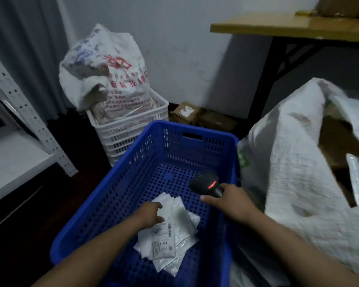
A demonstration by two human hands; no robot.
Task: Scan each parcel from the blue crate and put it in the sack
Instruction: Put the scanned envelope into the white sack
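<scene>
A blue perforated crate point(133, 162) stands in front of me on the floor. A small pile of flat white parcels point(174, 235) with printed labels lies in its near half. My left hand point(151, 214) reaches into the crate and pinches the top parcel point(166, 204) at its upper edge. My right hand point(230, 199) grips a black barcode scanner point(207, 183), whose red light glows, above the crate's right side. The big white woven sack point(294, 162) stands open to the right of the crate, with cardboard and plastic parcels visible inside.
A white plastic crate point(129, 129) behind the blue one holds a stuffed printed bag point(104, 69). Small cardboard boxes point(195, 117) lie by the wall. A wooden table point(288, 27) stands at the upper right and a metal shelf point(19, 125) on the left.
</scene>
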